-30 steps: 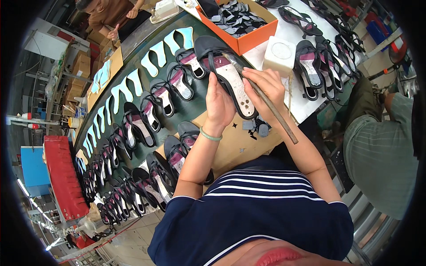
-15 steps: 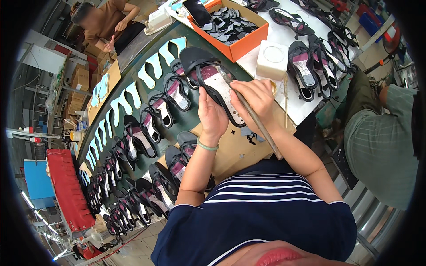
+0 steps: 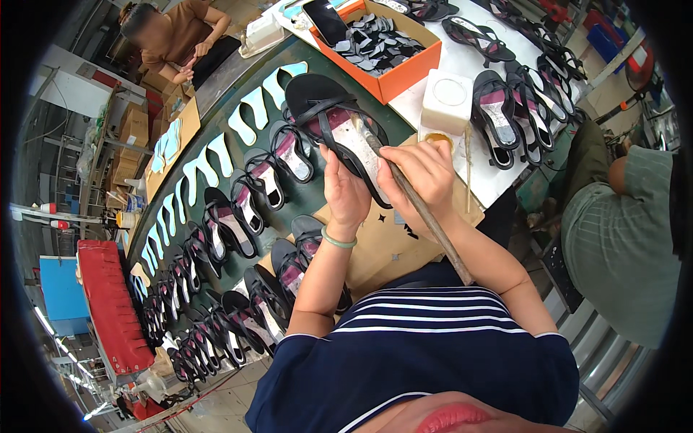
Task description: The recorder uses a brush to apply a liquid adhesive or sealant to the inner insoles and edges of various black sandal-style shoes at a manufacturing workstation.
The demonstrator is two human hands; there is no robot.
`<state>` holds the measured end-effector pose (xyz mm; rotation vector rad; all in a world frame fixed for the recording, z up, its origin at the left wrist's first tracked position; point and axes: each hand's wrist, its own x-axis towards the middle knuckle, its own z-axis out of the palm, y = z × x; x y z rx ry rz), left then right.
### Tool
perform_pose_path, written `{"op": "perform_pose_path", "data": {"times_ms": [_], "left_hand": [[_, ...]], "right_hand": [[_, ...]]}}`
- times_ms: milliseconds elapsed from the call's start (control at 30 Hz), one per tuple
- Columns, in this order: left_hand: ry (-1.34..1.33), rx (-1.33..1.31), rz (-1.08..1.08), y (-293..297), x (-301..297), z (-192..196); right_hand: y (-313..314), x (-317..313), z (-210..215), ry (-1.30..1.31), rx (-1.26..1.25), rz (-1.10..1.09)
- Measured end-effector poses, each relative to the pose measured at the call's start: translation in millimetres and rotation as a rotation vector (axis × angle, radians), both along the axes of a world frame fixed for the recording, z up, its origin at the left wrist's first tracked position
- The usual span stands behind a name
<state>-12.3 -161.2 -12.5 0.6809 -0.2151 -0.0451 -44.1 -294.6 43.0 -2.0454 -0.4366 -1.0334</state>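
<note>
- Black strappy sandal with a pale, shiny insole (image 3: 333,126) now raised higher and farther from the body, toe end over the dark green conveyor belt (image 3: 238,94).
- Left hand (image 3: 346,191) and right hand (image 3: 426,177) shifted up with it.
- Long wooden-handled brush (image 3: 419,206) now tipped against the insole's middle.

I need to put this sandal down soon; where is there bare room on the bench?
Bare brown cardboard lies just below the left hand and right hand. The green belt is crowded with sandals; the white table is mostly taken.
</note>
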Motion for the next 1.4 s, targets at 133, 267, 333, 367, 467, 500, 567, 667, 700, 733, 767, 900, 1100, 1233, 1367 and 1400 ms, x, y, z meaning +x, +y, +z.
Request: {"op": "perform_pose_path", "data": {"times_ms": [133, 267, 333, 367, 467, 500, 567, 667, 700, 733, 767, 900, 1100, 1233, 1367, 1400], "left_hand": [[0.006, 0.028, 0.042, -3, -2, 5], [0.028, 0.039, 0.008, -6, 3, 16], [0.043, 0.024, -0.028, -7, 5, 21], [0.043, 0.009, -0.060, -7, 6, 20], [0.076, 0.008, -0.085, -8, 6, 22], [0.086, -0.012, -0.085, -10, 5, 24], [0.093, -0.037, -0.092, -9, 7, 21], [0.103, -0.067, -0.110, -10, 8, 22], [0.100, -0.067, -0.110, -10, 9, 21], [0.094, -0.066, -0.114, -10, 9, 21], [0.092, -0.066, -0.111, -10, 9, 20], [0.115, -0.085, -0.128, -9, 11, 17], [0.149, -0.122, -0.170, -5, 11, 17], [0.170, -0.127, -0.185, -4, 11, 18], [0.165, -0.122, -0.183, -5, 9, 21], [0.160, -0.117, -0.189, -4, 9, 21]], "right_hand": [[-8, 0, 4, 0.040, 0.034, 0.044], [-13, -3, 8, 0.013, 0.113, 0.102], [-12, 2, 5, -0.015, 0.083, 0.102], [-11, 5, 1, -0.020, 0.070, 0.095], [-9, 15, -10, -0.030, 0.053, 0.070], [-9, 18, -12, -0.039, 0.037, 0.067], [-8, 23, -15, -0.059, 0.006, 0.059], [-9, 28, -18, -0.066, -0.025, 0.040], [-8, 30, -19, -0.073, -0.035, 0.033], [-8, 31, -20, -0.080, -0.044, 0.027], [-8, 31, -20, -0.079, -0.047, 0.031], [-7, 32, -21, -0.052, -0.026, 0.043], [-7, 35, -18, -0.005, 0.007, 0.060], [-6, 36, -16, 0.008, 0.016, 0.080], [-5, 35, -15, 0.014, 0.016, 0.092], [-5, 35, -14, 0.010, 0.015, 0.094]]}}
